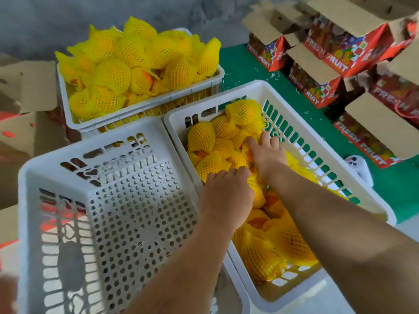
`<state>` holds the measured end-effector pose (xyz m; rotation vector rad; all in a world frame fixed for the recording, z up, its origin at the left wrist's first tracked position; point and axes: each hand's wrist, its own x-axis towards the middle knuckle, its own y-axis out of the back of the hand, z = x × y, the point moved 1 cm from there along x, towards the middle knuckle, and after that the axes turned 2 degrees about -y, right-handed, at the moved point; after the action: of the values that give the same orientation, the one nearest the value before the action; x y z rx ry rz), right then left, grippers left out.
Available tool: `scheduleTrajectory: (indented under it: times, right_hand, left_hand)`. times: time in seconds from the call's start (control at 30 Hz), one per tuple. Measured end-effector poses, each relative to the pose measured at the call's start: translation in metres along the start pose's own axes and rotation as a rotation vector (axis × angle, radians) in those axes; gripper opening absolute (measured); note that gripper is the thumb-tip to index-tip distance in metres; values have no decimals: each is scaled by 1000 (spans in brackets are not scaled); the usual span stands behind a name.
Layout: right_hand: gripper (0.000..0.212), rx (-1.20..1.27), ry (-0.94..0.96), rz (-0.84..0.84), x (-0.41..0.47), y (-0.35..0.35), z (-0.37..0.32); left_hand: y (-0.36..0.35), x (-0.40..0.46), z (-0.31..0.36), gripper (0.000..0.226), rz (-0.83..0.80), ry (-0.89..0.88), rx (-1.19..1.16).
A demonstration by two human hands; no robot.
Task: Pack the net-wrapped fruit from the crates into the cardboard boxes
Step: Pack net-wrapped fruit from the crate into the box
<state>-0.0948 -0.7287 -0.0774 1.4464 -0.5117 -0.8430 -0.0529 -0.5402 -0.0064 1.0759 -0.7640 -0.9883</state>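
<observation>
I see the net-wrapped fruit point(223, 145) heaped in the right-hand crate point(322, 141), all around my fingers. My left hand point(226, 193) curls its fingers over one yellow-netted fruit point(257, 189) in the middle of the pile; whether they truly grip it I cannot tell. My right hand point(266, 155) lies just beyond, fingers spread and fairly straight, pressing into the fruit.

Left of my fingers sits an empty white crate point(108, 211); beyond it a third crate point(145, 109) is piled full of netted fruit. That makes three crates. To the right of my fingers, red cardboard boxes point(328, 51) marked FRESH FRUIT stand with flaps open on a green mat point(247, 66), at least six. A grey wall point(68, 19) backs the scene.
</observation>
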Motion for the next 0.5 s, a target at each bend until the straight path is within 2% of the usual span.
scheduleTrajectory:
  times: [0.2, 0.3, 0.4, 0.47, 0.5]
  right_hand:
    - [77, 120, 58, 83, -4, 14, 20]
    - [75, 451, 16, 102, -21, 28, 32]
    - [47, 978, 1, -79, -37, 43, 40]
    - [32, 1163, 64, -245, -50, 49, 32]
    - [35, 1222, 96, -327, -58, 51, 28]
  left_hand:
    - [-1, 3, 0, 45, 16, 8, -6]
    - [-5, 4, -1, 70, 29, 21, -1]
    - [-7, 4, -1, 108, 16, 53, -76]
    - [-6, 4, 0, 115, 45, 77, -164]
    - [-5, 3, -1, 111, 87, 91, -194]
